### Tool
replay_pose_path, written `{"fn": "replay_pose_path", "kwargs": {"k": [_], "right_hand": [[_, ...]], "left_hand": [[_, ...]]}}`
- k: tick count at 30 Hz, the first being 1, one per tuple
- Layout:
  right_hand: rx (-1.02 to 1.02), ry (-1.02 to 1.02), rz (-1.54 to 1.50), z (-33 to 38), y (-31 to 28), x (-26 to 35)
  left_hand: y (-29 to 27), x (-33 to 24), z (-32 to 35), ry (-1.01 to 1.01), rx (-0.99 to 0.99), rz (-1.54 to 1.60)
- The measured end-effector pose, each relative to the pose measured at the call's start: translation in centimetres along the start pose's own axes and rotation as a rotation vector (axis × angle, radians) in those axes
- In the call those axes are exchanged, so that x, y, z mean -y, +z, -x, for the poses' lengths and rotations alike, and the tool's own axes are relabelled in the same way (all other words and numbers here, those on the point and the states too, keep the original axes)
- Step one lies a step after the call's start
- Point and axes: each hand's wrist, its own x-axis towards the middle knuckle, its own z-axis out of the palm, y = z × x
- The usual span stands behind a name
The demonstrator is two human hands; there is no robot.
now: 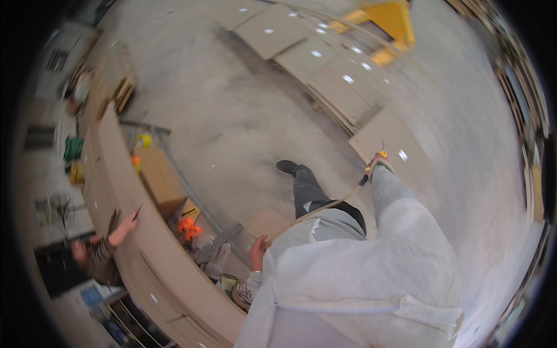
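Standing over the grey concrete floor (232, 116), the person in the pale coat stretches the right hand (378, 160) out and forward, fist clenched round an orange-handled tool (371, 165) held above a tan board (394, 145) lying on the ground. A thin strip (325, 206) runs from that tool back toward the body. The left hand (257, 249) hangs low by the hip, fingers loosely curled and holding nothing I can make out, just beside a small tan panel (268, 223). To the left, a co-worker's hand (125, 227) rests on a long upright board (133, 232) with a red pencil (137, 212). More boards (325, 64) lie in a row farther off.
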Motion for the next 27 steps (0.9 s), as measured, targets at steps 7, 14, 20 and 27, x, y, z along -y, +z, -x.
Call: {"fn": "replay_pose_path", "kwargs": {"k": [7,14,20,27], "right_hand": [[0.236,0.041,-0.141,6.5,12.7,1.0],[0.369,-0.044,0.021,8.3,21.0,7.1],[0.365,-0.173,0.065,9.8,27.7,10.0],[0.174,-0.395,0.083,11.8,26.8,10.6]], "left_hand": [[3.1,2.2,7.7,-0.283,-0.384,0.056],[7.1,-0.1,6.5,-0.423,-0.662,0.207],[6.6,-1.1,4.3,-0.450,-0.602,0.240],[4.9,-2.9,1.2,-0.477,-0.566,0.216]]}}
